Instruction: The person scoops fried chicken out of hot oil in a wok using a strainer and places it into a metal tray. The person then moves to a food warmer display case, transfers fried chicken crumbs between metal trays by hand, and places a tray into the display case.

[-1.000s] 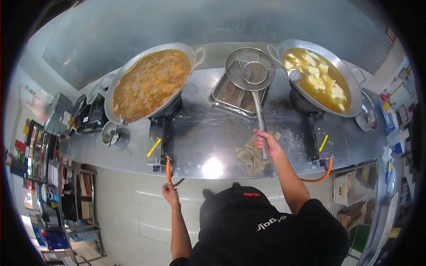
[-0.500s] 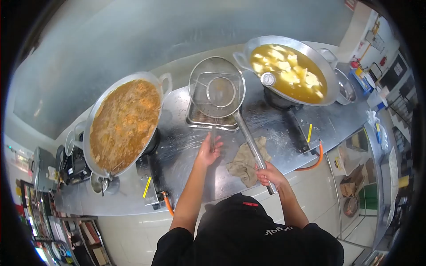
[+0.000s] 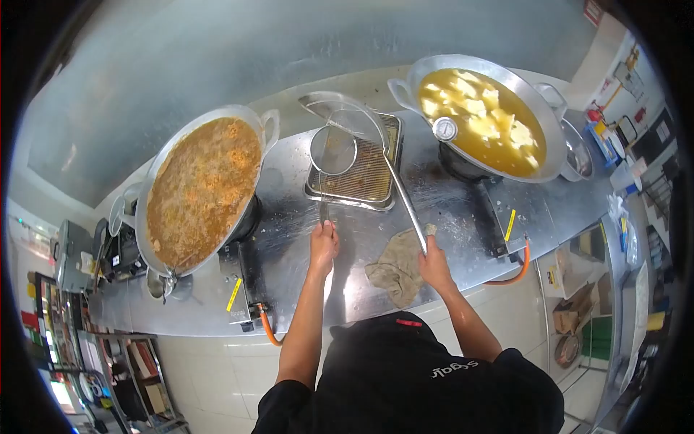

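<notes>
My left hand (image 3: 324,249) is closed round the handle of a small round mesh strainer (image 3: 334,153), which hangs over the near left part of a metal tray with a wire rack (image 3: 372,173). In my right hand (image 3: 434,266) is the long metal handle of a large mesh skimmer (image 3: 406,197). Its wide head is tilted up, almost edge-on to me, above the far side of the tray and partly behind the small strainer. A crumpled beige cloth (image 3: 394,271) lies on the steel table by my right hand.
On the left, a large pan (image 3: 269,130) holds bubbling oil with brown and orange food. Another pan (image 3: 412,76) at the right holds yellow oil, pale pieces and a dial thermometer (image 3: 444,129). Burners with orange hoses (image 3: 522,266) stand at the table's front edge.
The large skimmer has turned from flat to steeply tilted, and my right hand has moved forward. My left hand has closed round the small strainer's handle and shifted left with it.
</notes>
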### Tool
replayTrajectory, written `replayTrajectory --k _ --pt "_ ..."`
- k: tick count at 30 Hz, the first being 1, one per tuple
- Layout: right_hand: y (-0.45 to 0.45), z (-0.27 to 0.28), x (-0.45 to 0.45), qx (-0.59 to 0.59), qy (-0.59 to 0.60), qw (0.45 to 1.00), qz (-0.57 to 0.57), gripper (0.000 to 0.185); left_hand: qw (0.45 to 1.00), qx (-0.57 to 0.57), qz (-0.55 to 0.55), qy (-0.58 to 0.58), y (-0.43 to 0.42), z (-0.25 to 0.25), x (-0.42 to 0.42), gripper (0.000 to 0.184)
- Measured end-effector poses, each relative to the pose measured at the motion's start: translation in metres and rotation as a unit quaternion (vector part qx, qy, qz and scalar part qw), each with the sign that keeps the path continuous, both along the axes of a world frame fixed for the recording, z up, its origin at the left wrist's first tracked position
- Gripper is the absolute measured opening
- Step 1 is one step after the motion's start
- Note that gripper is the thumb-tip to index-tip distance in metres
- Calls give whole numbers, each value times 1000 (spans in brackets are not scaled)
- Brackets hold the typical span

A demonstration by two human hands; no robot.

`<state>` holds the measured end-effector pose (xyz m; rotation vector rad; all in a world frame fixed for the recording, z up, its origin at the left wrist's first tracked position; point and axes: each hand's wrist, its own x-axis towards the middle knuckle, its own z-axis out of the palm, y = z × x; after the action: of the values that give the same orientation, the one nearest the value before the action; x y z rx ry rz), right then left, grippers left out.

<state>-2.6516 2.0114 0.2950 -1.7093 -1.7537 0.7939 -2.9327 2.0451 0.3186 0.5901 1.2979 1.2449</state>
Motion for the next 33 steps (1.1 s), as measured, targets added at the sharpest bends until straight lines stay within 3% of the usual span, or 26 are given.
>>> replayTrajectory --k 6,13,17,20,23,25,29,30,31,33 --pt "16 -14 5 11 2 1000 -4 32 999 -3 42 -15 14 -7 10 24" --pt "19 41 -11 -16 55 998 -4 36 985 -11 -80 -150 46 -24 3 33" --pt "9 78 -34 17 112 994 -2 32 998 -46 -30 -16 35 -35 6 49" --pt "4 91 -56 60 135 989 13 31 994 -26 16 107 -9 -10 16 51" --pt "-10 129 -87 33 211 976 36 34 980 33 -62 184 -72 -11 4 49" --pt "-18 143 -113 24 210 977 39 33 962 22 -179 203 -127 -26 -27 40" --pt "-22 158 -169 56 220 970 91 31 979 -28 -132 151 -254 -68 -87 25" --pt "-26 163 -182 54 230 966 100 30 969 -90 -138 184 -282 -79 -109 22" --pt "-29 170 -195 54 242 962 118 30 966 14 -98 239 -311 -113 -128 18" --pt "-39 204 -216 -5 225 966 124 34 964 -64 -93 239 -359 -132 -165 20"
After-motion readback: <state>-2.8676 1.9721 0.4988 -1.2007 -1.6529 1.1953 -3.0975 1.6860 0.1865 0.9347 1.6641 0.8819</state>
